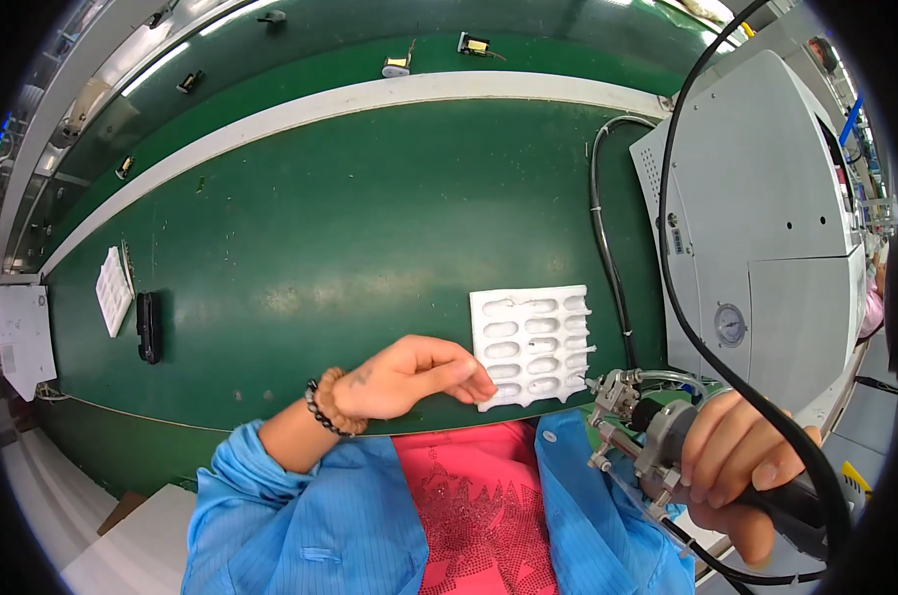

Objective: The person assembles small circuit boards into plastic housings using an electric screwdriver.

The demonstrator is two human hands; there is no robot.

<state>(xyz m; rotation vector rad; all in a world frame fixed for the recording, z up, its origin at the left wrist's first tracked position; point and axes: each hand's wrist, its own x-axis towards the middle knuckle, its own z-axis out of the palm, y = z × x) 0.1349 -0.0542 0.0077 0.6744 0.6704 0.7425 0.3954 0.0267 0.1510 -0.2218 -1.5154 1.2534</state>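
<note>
A white moulded tray (508, 349) with rows of oval hollows lies near the front edge of the green bench. My left hand (409, 377) reaches its near left corner, with thumb and fingertips closed on the edge. In my right hand (736, 466) is a powered hand tool (657, 436) with a metal head, thin tubes and a dark grip. My fingers wrap round that grip. The tool's head points left, close to the tray's near right corner. Whether its tip touches the tray, I cannot tell.
A grey machine (756, 198) with a round gauge stands at the right. Black cables (682, 297) run beside it and over my right hand. On the bench's far left lie another white tray (114, 291) and a black case (149, 327). Small coil parts (396, 66) sit beyond the pale rail.
</note>
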